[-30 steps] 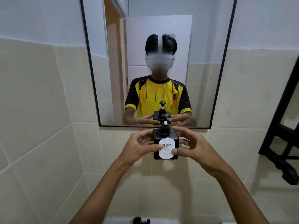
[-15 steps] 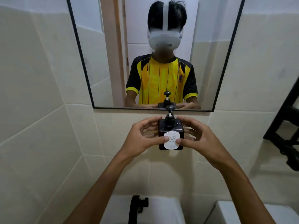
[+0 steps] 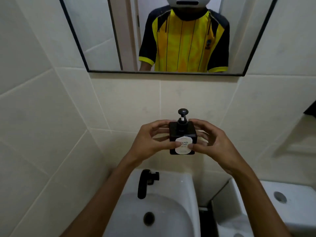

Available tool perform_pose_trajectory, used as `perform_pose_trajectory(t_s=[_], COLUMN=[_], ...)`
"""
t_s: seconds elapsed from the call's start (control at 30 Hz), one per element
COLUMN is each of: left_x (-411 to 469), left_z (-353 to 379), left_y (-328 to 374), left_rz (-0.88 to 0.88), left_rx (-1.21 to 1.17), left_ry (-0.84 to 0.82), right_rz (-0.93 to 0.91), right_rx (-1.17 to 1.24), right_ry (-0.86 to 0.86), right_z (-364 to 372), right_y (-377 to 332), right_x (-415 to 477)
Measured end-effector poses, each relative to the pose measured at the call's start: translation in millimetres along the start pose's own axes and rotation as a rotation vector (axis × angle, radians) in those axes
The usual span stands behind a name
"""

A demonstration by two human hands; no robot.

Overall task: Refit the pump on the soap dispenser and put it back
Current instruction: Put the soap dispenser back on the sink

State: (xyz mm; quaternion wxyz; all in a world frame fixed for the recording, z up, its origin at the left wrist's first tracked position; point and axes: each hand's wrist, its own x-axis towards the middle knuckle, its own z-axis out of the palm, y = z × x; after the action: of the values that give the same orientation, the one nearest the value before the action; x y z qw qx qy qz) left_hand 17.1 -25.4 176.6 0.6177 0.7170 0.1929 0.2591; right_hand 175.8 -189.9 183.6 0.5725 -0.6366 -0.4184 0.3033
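A square black soap dispenser [image 3: 177, 132] with a white oval "HAND SOAP" label is held upright in mid-air above the sink. Its black pump [image 3: 182, 115] sits in the neck, head raised, a short white stem showing. My left hand [image 3: 150, 142] grips the dispenser's left side, thumb on the label. My right hand [image 3: 210, 141] grips the right side, thumb also on the label, fingers curled behind the bottle.
A white sink [image 3: 184, 185] with a black tap [image 3: 145, 183] and a drain lies below the hands. A white toilet cistern [image 3: 290, 207] stands at the right. A black-framed mirror [image 3: 164, 72] hangs on the cream tiled wall [image 3: 51, 117].
The view has tilted down, so the sink and cistern now show. Both hands have carried the dispenser lower, away from the mirror's bottom edge. The grip is unchanged.
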Motion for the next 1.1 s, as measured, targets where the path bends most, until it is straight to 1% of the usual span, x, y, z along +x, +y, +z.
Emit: perform_pose_trajectory(t_s=[0.17,0.3,0.47,0.63,0.83,0.97,1.1], left_x=[-7.8,-6.0,-2.0,8.6,19.2,26.5,32.2], left_z=[4.3,2.5,8.9,11.3,13.0,14.5,15.8], left_y=[-32.3,-54.8,-92.4,-130.9,-169.7,-189.1,-207.4], left_rz=[-0.107,-0.193,-0.296,-0.318,-0.325,-0.382,-0.384], left_rx=[0.038,0.116,0.218,0.355,0.646,0.721,0.813], left_ry=[-0.001,-0.087,-0.156,-0.219,-0.341,-0.440,-0.497], right_rz=[0.060,0.122,0.187,0.235,0.291,0.324,0.357], right_rx=[-0.033,-0.066,-0.120,-0.123,-0.160,-0.204,-0.250], right_ry=[-0.030,-0.067,-0.104,-0.111,-0.101,-0.104,-0.118], right_z=[5.3,7.8,14.1,22.4,34.2,41.8,48.1], right_y=[35.3,70.9,122.4,162.2,205.8,234.4,255.2], right_x=[-0.6,0.1,0.4,5.7,8.3,10.1,11.7])
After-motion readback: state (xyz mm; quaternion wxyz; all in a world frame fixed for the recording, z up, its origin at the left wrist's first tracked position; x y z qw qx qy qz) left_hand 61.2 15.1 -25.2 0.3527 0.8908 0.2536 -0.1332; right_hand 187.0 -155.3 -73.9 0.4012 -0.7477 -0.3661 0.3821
